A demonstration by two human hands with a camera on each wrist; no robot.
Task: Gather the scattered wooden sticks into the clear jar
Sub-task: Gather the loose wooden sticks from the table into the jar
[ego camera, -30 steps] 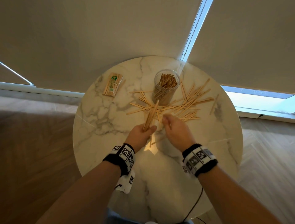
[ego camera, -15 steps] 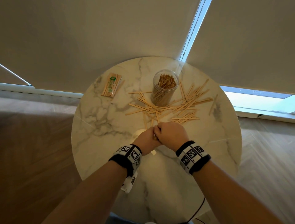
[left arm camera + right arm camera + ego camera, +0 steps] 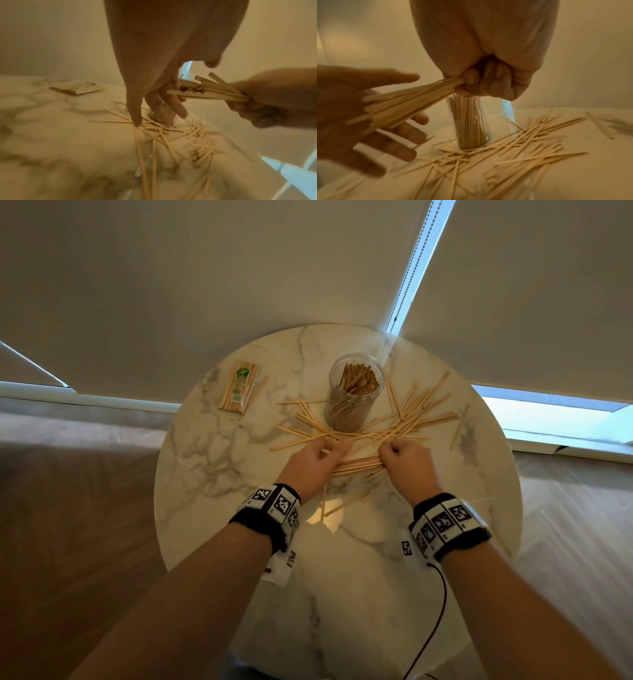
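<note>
Pale, flat wooden sticks [image 3: 404, 419] lie scattered on the round marble counter [image 3: 212, 474] around the clear jar [image 3: 354, 392], a bundle pinched in the right grip [image 3: 481, 83], left grip [image 3: 368, 115] spread.

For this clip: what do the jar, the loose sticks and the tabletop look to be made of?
Jar: clear and glossy, since the sticks inside show through its wall; plastic or glass, cannot tell which.
Loose sticks: pale, matte, flat strips, so probably unfinished wood.
Tabletop: white with grey veins and a bright reflection near the hands, so polished marble or a marble-look surface.
</note>
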